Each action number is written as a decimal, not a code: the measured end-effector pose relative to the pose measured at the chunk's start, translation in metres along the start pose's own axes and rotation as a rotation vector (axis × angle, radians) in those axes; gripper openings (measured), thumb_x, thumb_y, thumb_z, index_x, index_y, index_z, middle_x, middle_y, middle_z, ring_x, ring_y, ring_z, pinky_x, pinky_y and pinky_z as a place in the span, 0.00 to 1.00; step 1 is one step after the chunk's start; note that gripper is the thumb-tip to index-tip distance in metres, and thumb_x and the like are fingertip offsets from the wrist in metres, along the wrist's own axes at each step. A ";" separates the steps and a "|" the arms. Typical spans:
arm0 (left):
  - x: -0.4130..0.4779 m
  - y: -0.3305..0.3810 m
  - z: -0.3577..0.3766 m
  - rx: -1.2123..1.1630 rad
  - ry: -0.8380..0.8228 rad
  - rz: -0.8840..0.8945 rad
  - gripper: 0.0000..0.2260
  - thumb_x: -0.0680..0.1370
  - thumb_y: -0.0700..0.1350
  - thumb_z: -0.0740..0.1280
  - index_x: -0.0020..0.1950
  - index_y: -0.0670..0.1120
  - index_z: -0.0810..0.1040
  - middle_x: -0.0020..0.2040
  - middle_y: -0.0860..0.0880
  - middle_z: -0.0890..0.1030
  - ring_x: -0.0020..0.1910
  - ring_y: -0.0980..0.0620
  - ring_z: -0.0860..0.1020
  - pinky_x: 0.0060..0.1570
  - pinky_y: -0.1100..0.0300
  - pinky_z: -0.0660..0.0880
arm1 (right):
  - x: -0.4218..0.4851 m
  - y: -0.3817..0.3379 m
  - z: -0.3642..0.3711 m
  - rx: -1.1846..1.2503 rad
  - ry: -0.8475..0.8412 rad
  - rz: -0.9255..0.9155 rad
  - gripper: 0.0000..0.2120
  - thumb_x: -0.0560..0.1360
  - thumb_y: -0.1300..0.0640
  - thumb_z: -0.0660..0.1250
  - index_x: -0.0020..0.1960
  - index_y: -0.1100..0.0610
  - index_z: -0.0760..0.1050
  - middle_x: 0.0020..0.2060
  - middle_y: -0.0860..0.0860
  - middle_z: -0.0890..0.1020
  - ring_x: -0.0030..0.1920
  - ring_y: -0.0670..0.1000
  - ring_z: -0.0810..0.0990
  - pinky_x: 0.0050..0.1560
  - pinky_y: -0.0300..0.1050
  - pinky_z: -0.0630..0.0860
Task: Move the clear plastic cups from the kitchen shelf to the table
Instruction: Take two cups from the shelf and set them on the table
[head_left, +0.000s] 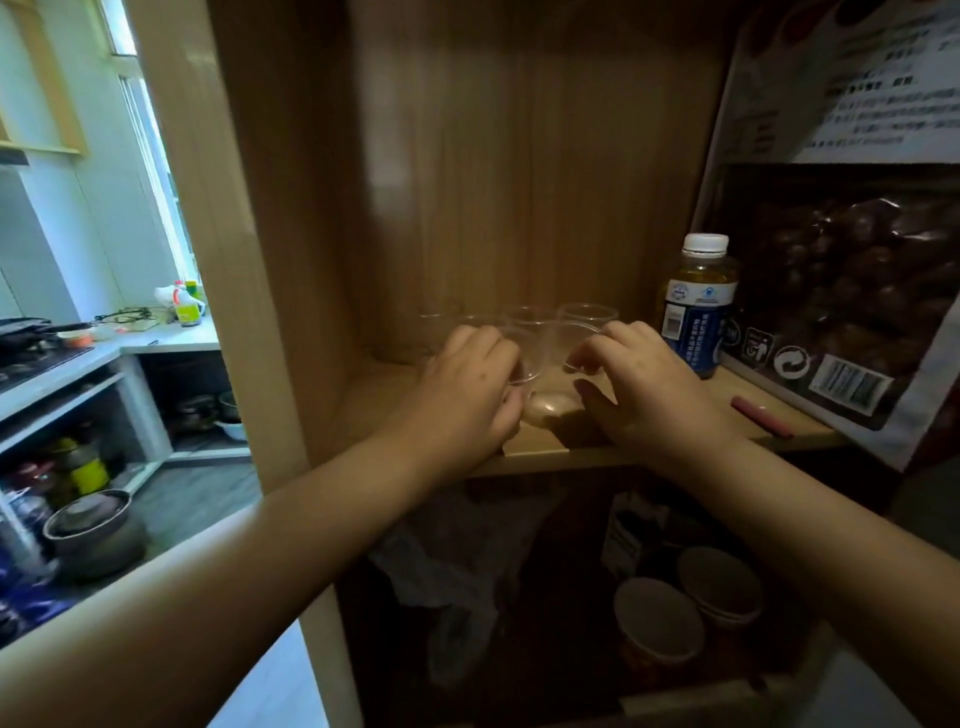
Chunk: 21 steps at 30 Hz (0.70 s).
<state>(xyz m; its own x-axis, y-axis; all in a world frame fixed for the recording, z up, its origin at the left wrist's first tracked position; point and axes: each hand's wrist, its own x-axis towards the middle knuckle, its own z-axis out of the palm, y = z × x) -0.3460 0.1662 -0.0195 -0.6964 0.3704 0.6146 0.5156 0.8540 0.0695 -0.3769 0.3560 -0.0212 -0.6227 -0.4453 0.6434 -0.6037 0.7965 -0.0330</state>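
Several clear plastic cups stand in a group on the wooden kitchen shelf (654, 449), near its front. My left hand (470, 387) is wrapped around the side of one clear cup (527, 358). My right hand (644, 384) pinches the rim and side of a second clear cup (576, 345) right beside it. More clear cups (530, 317) stand just behind, faint against the wood. The cups' lower parts are hidden by my fingers.
A bottle of yellowish drink (698, 306) stands right of the cups, beside a large bag of brown nuts (852, 291). A red stick (761, 415) lies on the shelf. Paper cups (691, 608) sit on the shelf below. A kitchen counter (171, 340) lies left.
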 end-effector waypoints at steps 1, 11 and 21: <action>-0.001 0.000 -0.001 0.003 0.001 0.007 0.03 0.77 0.45 0.61 0.48 0.47 0.71 0.48 0.52 0.70 0.51 0.54 0.66 0.48 0.59 0.67 | -0.002 -0.001 -0.002 0.004 -0.007 0.000 0.10 0.73 0.57 0.65 0.54 0.50 0.73 0.50 0.45 0.73 0.49 0.41 0.63 0.45 0.37 0.62; -0.041 0.007 -0.032 0.007 0.061 0.072 0.02 0.76 0.43 0.63 0.46 0.46 0.73 0.44 0.50 0.74 0.44 0.54 0.67 0.38 0.65 0.63 | -0.023 -0.038 -0.029 0.006 0.010 -0.037 0.07 0.73 0.58 0.65 0.51 0.52 0.75 0.48 0.48 0.75 0.48 0.44 0.66 0.40 0.34 0.63; -0.145 0.004 -0.096 0.008 0.124 0.053 0.02 0.73 0.43 0.65 0.44 0.46 0.73 0.42 0.49 0.75 0.43 0.54 0.68 0.42 0.62 0.67 | -0.063 -0.143 -0.049 -0.008 0.047 -0.079 0.05 0.71 0.60 0.67 0.47 0.55 0.77 0.45 0.52 0.78 0.46 0.50 0.71 0.38 0.38 0.65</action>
<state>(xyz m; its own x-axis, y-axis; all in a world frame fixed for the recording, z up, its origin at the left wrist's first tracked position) -0.1950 0.0813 -0.0333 -0.6010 0.3672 0.7099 0.5454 0.8377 0.0284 -0.2272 0.2902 -0.0193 -0.5490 -0.4874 0.6791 -0.6460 0.7629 0.0253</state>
